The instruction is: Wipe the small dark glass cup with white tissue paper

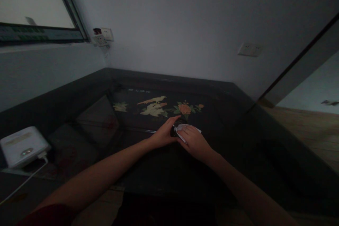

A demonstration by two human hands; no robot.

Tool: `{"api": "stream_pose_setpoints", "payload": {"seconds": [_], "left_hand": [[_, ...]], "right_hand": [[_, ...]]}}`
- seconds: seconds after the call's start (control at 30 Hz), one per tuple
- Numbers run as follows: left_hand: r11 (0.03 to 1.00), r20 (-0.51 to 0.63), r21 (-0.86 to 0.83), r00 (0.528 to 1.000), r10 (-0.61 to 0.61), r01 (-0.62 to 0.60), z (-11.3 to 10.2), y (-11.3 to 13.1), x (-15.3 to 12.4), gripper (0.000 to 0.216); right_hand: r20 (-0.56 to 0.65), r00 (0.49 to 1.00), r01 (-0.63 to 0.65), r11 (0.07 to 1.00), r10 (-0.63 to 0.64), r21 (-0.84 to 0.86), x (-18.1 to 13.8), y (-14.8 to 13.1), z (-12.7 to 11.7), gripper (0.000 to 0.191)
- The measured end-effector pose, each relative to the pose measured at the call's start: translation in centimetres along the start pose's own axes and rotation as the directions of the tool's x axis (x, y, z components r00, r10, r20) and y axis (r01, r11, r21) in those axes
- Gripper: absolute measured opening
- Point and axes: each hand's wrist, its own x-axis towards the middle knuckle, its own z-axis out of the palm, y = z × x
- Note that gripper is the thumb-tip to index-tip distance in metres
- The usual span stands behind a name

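A: We've got both hands out over the dark table, approx. mid-top, just below the painted flower-and-bird panel.

B: Agreed. Our left hand lies w/ fingers stretched toward the flowers, its thumb side against a small dark object. Can't tell what that object is; too dim.

A: And the right hand?

B: It's curled down on a white cloth, which pokes out past the fingers on the far side. Cloth touches the dark object, so the two hands meet there.

A: Grip?

B: Right hand closed over the cloth, pressing it down. Left looks loosely closed on the dark object, fingers mostly flat; we can't see whether it's pinched or only steadied.

A: Other stuff?

B: White box-like device at the table's left edge, w/ a white cable running off it toward us. Well apart from the hands. Wall sockets up in the corner by the window, another outlet on the wall at right. Wood floor beyond the table on the right.
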Motion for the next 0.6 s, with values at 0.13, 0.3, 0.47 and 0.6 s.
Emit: {"api": "stream_pose_setpoints", "payload": {"seconds": [0.13, 0.3, 0.47, 0.6], "left_hand": [[1.000, 0.001, -0.006, 1.000, -0.001, 0.001, -0.02, -0.01, 0.01, 0.091], [1.000, 0.003, 0.002, 1.000, -0.002, 0.002, -0.02, 0.05, 0.03, 0.091], [1.000, 0.002, -0.005, 1.000, 0.004, -0.004, -0.04, 0.14, 0.07, 0.090], [1.000, 0.002, -0.001, 1.000, 0.008, -0.008, -0.01, -0.01, 0.06, 0.091]], "right_hand": [[-0.009, 0.999, -0.045, 0.992, 0.046, 0.116, -0.16, -0.06, 0.10, 0.028], [0.001, 0.996, -0.084, 0.974, 0.085, 0.209, -0.25, -0.30, 0.23, 0.032], [-0.022, 0.996, -0.082, 0.977, 0.088, 0.199, -0.26, -0.25, 0.55, 0.031], [-0.017, 0.997, -0.069, 0.982, 0.073, 0.174, -0.19, -0.22, 0.55, 0.030]]}}
